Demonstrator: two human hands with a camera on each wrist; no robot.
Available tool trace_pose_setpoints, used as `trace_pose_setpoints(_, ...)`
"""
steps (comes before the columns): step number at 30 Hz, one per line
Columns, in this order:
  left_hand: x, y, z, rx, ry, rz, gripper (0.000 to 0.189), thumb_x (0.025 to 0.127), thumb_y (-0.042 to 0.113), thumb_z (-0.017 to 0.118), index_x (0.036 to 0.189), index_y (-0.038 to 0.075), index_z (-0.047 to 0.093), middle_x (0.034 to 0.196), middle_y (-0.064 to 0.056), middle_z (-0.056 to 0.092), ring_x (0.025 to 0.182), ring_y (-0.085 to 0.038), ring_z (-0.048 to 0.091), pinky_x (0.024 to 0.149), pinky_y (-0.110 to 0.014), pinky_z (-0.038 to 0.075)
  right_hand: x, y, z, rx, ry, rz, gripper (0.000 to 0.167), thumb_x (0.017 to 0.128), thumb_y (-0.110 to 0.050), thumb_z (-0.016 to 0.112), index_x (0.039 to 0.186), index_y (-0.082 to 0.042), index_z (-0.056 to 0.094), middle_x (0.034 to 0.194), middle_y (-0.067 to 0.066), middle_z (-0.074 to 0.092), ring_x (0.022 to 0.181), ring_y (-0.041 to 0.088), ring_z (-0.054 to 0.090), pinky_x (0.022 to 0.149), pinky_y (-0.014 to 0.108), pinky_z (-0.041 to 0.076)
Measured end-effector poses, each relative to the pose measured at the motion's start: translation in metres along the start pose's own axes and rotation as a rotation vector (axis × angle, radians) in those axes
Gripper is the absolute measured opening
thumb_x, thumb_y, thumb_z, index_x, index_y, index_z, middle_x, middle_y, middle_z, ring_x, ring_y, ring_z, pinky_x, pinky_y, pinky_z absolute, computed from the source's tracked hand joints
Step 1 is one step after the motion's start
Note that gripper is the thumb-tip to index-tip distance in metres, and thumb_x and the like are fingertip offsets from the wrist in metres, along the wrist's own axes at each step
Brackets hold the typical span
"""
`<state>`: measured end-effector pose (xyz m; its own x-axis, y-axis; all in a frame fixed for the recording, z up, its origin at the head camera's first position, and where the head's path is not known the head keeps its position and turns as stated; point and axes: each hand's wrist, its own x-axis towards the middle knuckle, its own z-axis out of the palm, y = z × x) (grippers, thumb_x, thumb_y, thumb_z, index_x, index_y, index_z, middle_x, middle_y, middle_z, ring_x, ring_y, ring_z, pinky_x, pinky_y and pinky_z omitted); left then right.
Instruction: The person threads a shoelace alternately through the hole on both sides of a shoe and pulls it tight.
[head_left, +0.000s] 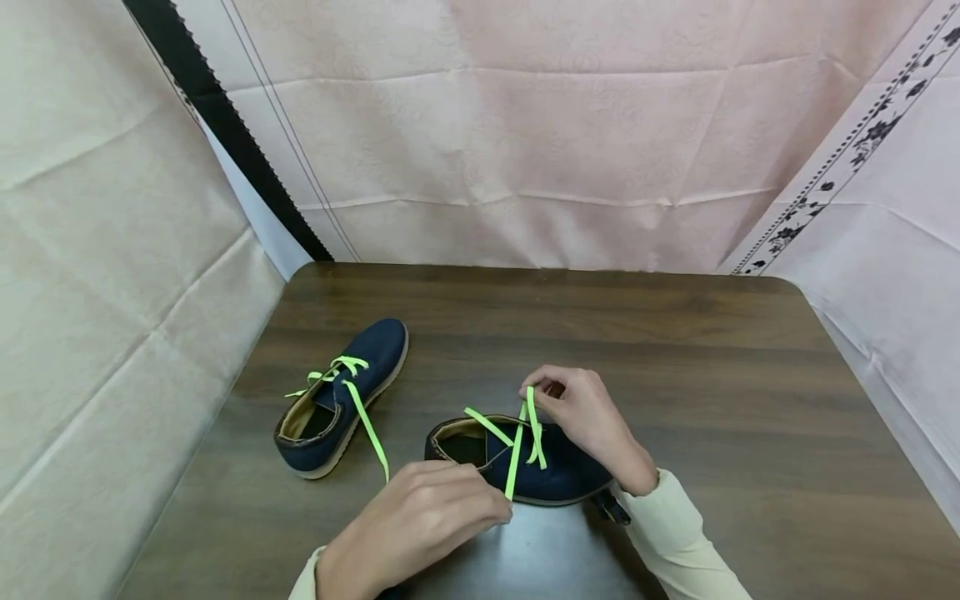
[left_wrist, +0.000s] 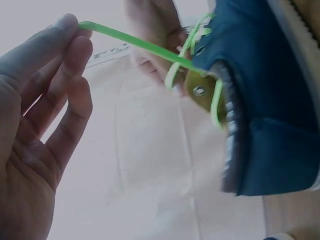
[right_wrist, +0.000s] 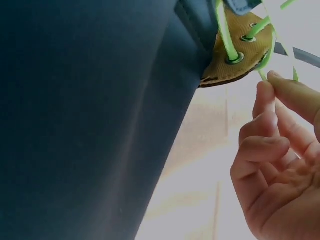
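Observation:
A navy shoe (head_left: 576, 460) with neon green laces lies on the table in front of me, its toe to the right in the head view. My left hand (head_left: 431, 521) pinches one green shoelace (left_wrist: 135, 46) between thumb and forefinger, and the lace runs taut to the shoe in the left wrist view. Over the lacing, my right hand (head_left: 588, 412) pinches a raised part of the lace between thumb and fingertip. Brown eyelet flaps (right_wrist: 235, 52) with metal eyelets show in the right wrist view. One loose lace end (head_left: 487, 427) sticks out toward the heel.
Another navy shoe (head_left: 382, 354) with green laces stands to the left, one lace trailing toward my left hand. The brown wooden table (head_left: 675, 333) ends at hanging pale cloth (head_left: 525, 150) behind and at both sides. A dark strap (head_left: 611, 507) shows at my right wrist.

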<state>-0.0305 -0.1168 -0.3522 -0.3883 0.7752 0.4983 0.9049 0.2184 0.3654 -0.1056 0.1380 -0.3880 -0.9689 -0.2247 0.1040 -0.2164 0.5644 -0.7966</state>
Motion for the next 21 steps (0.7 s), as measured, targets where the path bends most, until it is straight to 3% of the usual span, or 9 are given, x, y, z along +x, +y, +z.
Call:
trace_pose_setpoints(5, 0.000, 0.005, -0.011, -0.038, 0.043, 0.010, 0.018, 0.097, 0.007, 0.077, 0.109, 0.021, 0.074, 0.102, 0.015, 0.075, 0.087, 0.004, 0.063, 0.080, -0.008, 0.049, 0.001, 0.000, 0.000, 0.000, -0.015, 0.003, 0.017, 0.100, -0.003, 0.069, 0.099, -0.015, 0.081, 0.089, -0.008, 0.076, 0.071, 0.014, 0.061, 0.064, 0.028, 0.051)
trace_pose_setpoints(10, 0.001, 0.006, -0.018, -0.082, 0.129, 0.037, 0.023, 0.093, 0.005, 0.081, 0.111, 0.018, 0.076, 0.105, 0.010, 0.078, 0.091, 0.001, 0.068, 0.083, -0.013, 0.054, 0.004, 0.005, -0.001, 0.004, -0.056, -0.008, 0.016, 0.100, -0.004, 0.070, 0.096, -0.016, 0.080, 0.086, -0.007, 0.073, 0.072, 0.016, 0.059, 0.065, 0.028, 0.049)
trace_pose_setpoints(17, 0.007, 0.008, -0.030, -0.120, 0.292, 0.154, 0.010, 0.100, 0.005, 0.073, 0.109, 0.008, 0.077, 0.105, -0.003, 0.079, 0.095, -0.008, 0.073, 0.081, -0.018, 0.057, 0.003, 0.014, -0.001, 0.037, -0.139, 0.029, 0.015, 0.099, -0.007, 0.074, 0.094, -0.020, 0.080, 0.084, -0.007, 0.069, 0.078, 0.016, 0.061, 0.072, 0.030, 0.051)
trace_pose_setpoints(21, 0.012, 0.008, -0.039, -0.127, 0.378, 0.207, 0.008, 0.102, 0.005, 0.070, 0.105, 0.002, 0.077, 0.101, -0.010, 0.080, 0.089, -0.013, 0.075, 0.076, -0.019, 0.057, 0.002, 0.017, -0.002, 0.065, -0.191, 0.007, 0.012, 0.100, -0.006, 0.071, 0.098, -0.015, 0.080, 0.088, -0.005, 0.071, 0.081, 0.014, 0.062, 0.074, 0.029, 0.052)
